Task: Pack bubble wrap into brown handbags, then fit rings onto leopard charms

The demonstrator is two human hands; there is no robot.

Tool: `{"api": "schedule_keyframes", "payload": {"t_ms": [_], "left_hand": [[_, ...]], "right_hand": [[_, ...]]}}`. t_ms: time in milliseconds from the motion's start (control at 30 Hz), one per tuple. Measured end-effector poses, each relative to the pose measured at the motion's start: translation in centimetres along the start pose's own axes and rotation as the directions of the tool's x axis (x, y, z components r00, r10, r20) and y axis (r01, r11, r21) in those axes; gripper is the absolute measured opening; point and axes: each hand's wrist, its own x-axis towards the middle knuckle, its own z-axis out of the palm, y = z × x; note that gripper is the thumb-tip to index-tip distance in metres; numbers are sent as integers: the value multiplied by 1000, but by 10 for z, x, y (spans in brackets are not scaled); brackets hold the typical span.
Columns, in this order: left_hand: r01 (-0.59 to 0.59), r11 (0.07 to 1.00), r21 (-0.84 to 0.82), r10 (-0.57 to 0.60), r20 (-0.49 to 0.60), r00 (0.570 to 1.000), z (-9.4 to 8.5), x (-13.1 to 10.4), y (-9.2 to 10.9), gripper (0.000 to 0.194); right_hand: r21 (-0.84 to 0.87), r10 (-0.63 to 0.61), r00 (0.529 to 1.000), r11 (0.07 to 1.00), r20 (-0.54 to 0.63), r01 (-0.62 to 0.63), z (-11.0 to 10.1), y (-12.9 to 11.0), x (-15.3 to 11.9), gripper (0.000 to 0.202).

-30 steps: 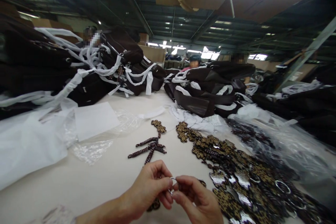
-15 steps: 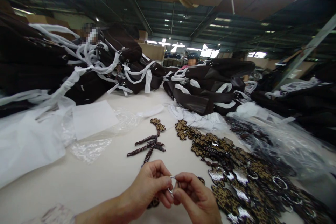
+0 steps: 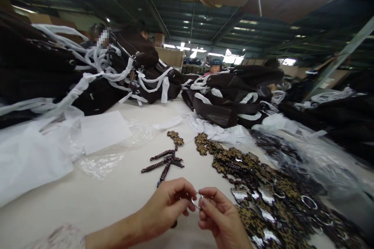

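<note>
A small metal ring (image 3: pixel 196 203) is pinched between my two hands over the front of the pale table. My left hand (image 3: pixel 172 204) grips its left side with thumb and fingers. On its right side my right hand (image 3: pixel 217 210) pinches it the same way. Part of a dark item shows beneath my left hand, mostly hidden. Just beyond the hands lies a leopard-print flower charm (image 3: pixel 175 138) with dark braided tassels (image 3: pixel 163 163). To the right spreads a heap of leopard-print charms (image 3: pixel 254 218), some with metal rings (image 3: pixel 309 202).
Dark bags (image 3: pixel 228 101) with white-wrapped handles are piled at the back and left. Clear plastic bags (image 3: pixel 327 167) lie at the right. A white sheet (image 3: pixel 105 131) and plastic wrap rest on the table (image 3: pixel 96 202) at left. People are partly visible behind the bags.
Both hands have shifted slightly, with the ring now a little further right and turned. Less of the dark item under my left hand shows.
</note>
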Motion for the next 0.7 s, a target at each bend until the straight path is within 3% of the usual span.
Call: {"api": "schedule_keyframes", "payload": {"t_ms": [67,167,267,333,467,600,700], "left_hand": [[-88,981,174,91,-5,996,-1,-1,-3,10],[3,990,141,5,-55,999,-2,0,-8,9],[166,985,-42,-168,-54,984,-1,3,-9,14],[235,966,-108,-239,-25,971,0,5,-6,17],[293,936,-196,-292,38,956,2,5,0,26],[296,908,-296,-290,65,955,4,3,-1,35],[295,897,-331,-285,79,955,4,1,-4,37]], "right_hand": [[44,22,1000,999,-2,-22,1,1,1,41],[-98,-120,993,988,-18,118,0,6,2,37],[-319,-430,902,853,20,414,-3,12,4,30],[-395,-526,848,768,63,505,-6,16,5,27],[-466,-533,838,717,113,519,-11,20,5,23],[-507,-612,771,615,177,604,-12,19,1,17],[-521,-622,755,583,207,623,-13,18,1,18]]}}
